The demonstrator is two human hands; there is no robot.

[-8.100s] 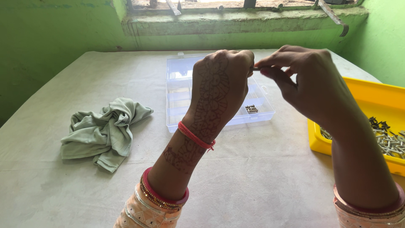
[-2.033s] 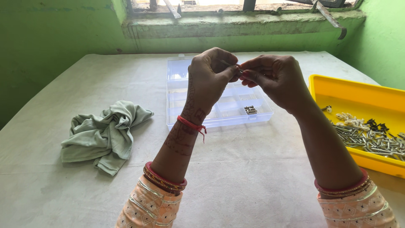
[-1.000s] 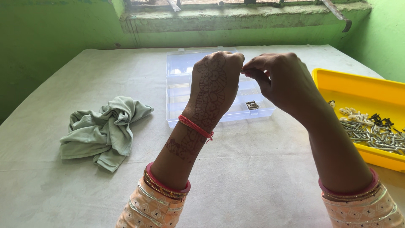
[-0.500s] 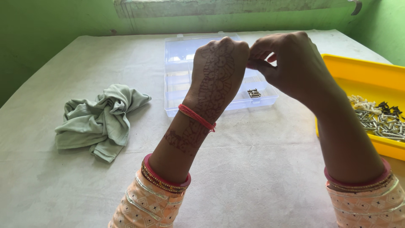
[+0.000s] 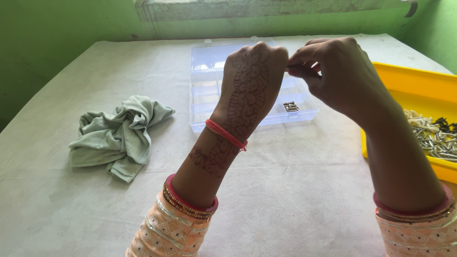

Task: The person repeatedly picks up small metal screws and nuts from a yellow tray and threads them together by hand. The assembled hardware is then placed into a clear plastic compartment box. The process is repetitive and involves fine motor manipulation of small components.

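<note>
My left hand (image 5: 250, 83) and my right hand (image 5: 340, 76) are raised above the table, fingertips pressed together. They pinch a small part between them, and the fingers hide almost all of it. My left hand shows its patterned back to the camera, and a red thread circles that wrist. Behind the hands lies a clear plastic compartment box (image 5: 209, 102) with its lid open. A few small metal pieces (image 5: 290, 106) sit in one of its right compartments.
A yellow tray (image 5: 419, 85) at the right edge holds several screws (image 5: 431, 138). A crumpled pale green cloth (image 5: 119, 135) lies at the left. The table (image 5: 295, 200) has a whitish cover. A green wall and a window ledge (image 5: 266, 8) stand behind.
The view has tilted down and the hands now sit a little higher and closer. Both stay pinched together at the fingertips. The box, cloth and tray have not moved.
</note>
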